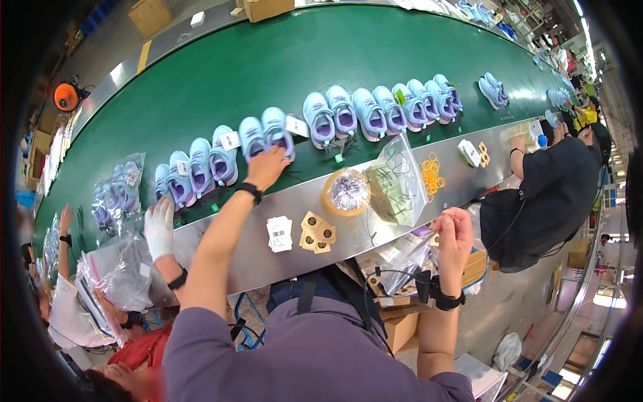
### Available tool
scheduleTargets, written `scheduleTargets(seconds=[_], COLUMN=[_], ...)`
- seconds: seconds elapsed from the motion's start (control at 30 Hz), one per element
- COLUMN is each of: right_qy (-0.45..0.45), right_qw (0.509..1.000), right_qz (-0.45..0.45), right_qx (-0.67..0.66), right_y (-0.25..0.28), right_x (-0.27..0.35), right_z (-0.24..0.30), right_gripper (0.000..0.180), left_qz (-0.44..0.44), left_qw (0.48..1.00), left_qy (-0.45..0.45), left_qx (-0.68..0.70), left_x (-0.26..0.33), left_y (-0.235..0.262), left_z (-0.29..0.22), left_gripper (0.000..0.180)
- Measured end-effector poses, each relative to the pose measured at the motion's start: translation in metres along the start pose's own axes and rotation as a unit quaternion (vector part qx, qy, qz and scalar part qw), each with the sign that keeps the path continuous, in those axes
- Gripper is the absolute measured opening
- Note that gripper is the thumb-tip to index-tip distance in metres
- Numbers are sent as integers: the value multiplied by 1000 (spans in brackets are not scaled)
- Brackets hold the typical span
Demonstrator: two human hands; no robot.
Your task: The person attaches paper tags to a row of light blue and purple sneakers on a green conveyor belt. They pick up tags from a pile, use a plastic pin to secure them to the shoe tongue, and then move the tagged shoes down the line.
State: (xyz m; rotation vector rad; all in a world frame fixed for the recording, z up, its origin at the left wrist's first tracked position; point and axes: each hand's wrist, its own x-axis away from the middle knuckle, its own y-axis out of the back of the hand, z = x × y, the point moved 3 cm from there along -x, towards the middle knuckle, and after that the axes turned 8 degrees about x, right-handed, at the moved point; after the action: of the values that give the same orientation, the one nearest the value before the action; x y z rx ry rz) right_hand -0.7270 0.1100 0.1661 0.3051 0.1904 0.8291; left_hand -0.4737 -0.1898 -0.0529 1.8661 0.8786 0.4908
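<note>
My left hand reaches over the steel ledge to a pair of light blue sneakers with purple linings. Its fingers close on the heel opening of the right-hand sneaker; the fingertips are partly hidden. A white tag lies against that shoe. Off to the right, past the ledge's front edge, I hold my right hand raised with the fingertips pinched. Whatever they hold, if anything, is too small to make out. More sneakers stand in a row on the green conveyor belt.
The steel ledge carries white tags, brown cards, a roll of ties, a bag of green slips and yellow rubber bands. A co-worker's gloved hand is close at left; another person works at right.
</note>
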Motion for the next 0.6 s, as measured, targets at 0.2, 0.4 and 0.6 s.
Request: scheduleTargets(seconds=[0.2,0.4,0.6], right_qy=[-3,-53,-49], right_qw=[998,984,928], right_qz=[24,144,358], right_qx=[64,-93,94], right_y=[12,-41,-121], right_x=[-52,-117,-201], right_z=[13,75,65], right_gripper=[9,25,24], left_qz=[-115,-56,21], left_qw=[984,982,989], left_qy=[-135,-151,-117], left_qx=[4,100,93], left_x=[-44,-120,-106], left_y=[29,-35,-46], left_z=[-36,-100,-58], left_gripper=[26,24,22])
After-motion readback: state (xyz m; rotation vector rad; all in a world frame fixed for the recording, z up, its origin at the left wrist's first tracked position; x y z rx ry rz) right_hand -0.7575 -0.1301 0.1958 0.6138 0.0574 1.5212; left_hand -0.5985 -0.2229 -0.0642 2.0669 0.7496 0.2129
